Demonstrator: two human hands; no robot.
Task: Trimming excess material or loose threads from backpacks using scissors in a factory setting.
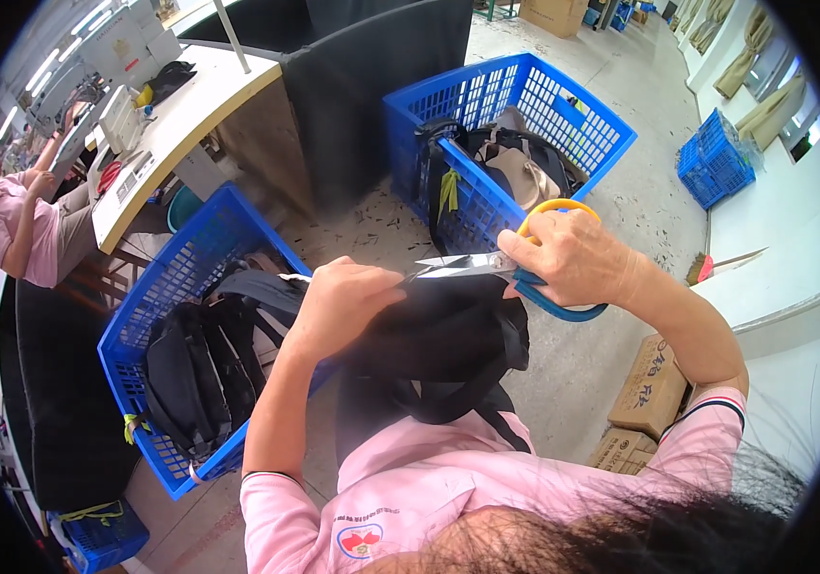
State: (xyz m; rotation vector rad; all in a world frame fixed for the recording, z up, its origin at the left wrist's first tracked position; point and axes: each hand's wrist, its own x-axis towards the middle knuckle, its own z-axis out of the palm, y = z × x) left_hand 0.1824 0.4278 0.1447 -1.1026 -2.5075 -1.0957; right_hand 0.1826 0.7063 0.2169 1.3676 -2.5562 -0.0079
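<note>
My right hand (575, 251) grips a pair of scissors (471, 265) with one yellow and one blue handle loop. Its blades point left, parted, with a thin dark strip between them. With thumb and fingertips my left hand (349, 305) pinches the dark strip just beyond the blade tips. Below the blades a black fabric bag (445, 323) hangs in front of my lap, with a loose strap along its lower side. Whether the strip is joined to the bag cannot be told from here.
A blue plastic crate (119, 337) of black bags stands at my left. Ahead, another blue crate (481, 183) holds black and beige bags. Cardboard boxes (643, 391) are stacked at right. A person (30, 215) sits by a sewing table (194, 107) at far left.
</note>
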